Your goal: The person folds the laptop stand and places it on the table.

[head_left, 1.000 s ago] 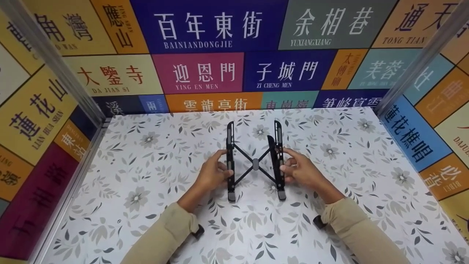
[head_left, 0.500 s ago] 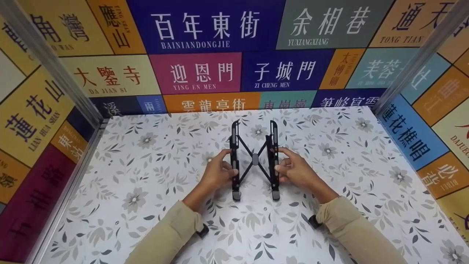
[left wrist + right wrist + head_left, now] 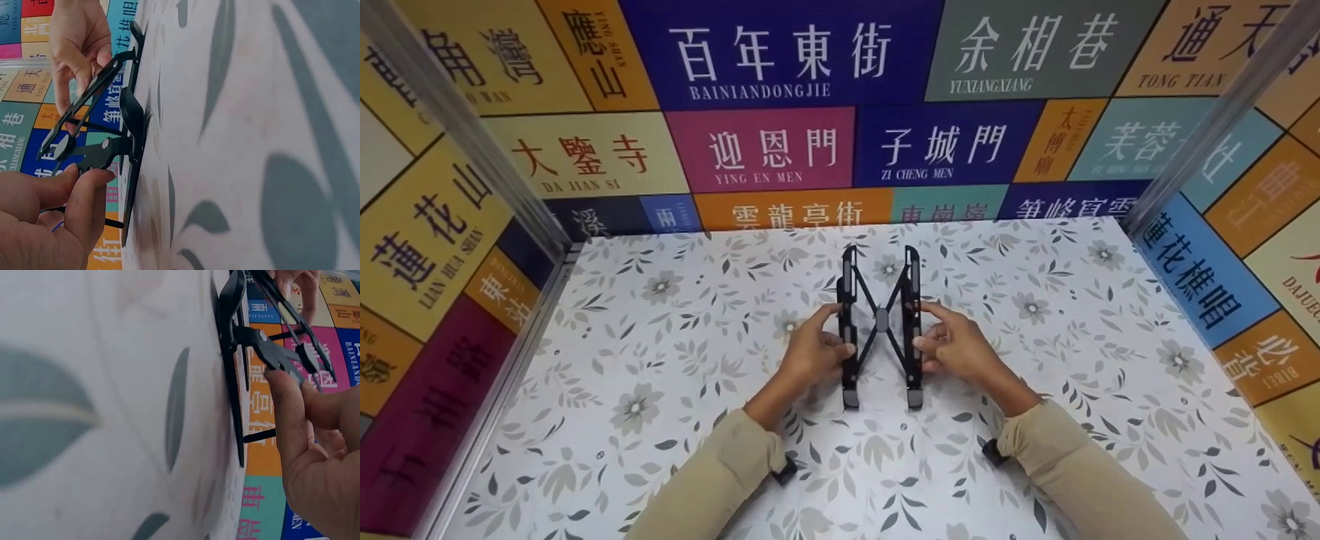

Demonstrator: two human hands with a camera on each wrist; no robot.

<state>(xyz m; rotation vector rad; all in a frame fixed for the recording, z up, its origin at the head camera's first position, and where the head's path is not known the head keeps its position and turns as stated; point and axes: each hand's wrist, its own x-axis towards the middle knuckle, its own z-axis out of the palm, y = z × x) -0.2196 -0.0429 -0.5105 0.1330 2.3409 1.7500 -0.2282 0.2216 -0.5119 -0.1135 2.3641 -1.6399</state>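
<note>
A black folding laptop stand (image 3: 883, 320) stands on the patterned tabletop, its two long side rails joined by crossed struts with a grey hub. My left hand (image 3: 814, 349) pinches the left rail between thumb and fingers. On the other side, my right hand (image 3: 958, 345) pinches the right rail the same way. In the left wrist view, the left hand (image 3: 62, 208) grips a raised arm of the stand (image 3: 132, 121) above its base. The right wrist view has the right hand (image 3: 315, 439) with thumb and forefinger on the matching arm.
The table (image 3: 660, 450) has a white cover with grey leaves and flowers. Behind it rises a wall of coloured panels (image 3: 780, 150) with lettering, and similar panels flank both sides. Metal posts (image 3: 502, 142) stand at the corners.
Both hands have moved inward, bringing the two rails closer together. The crossed struts have narrowed into a steeper X.
</note>
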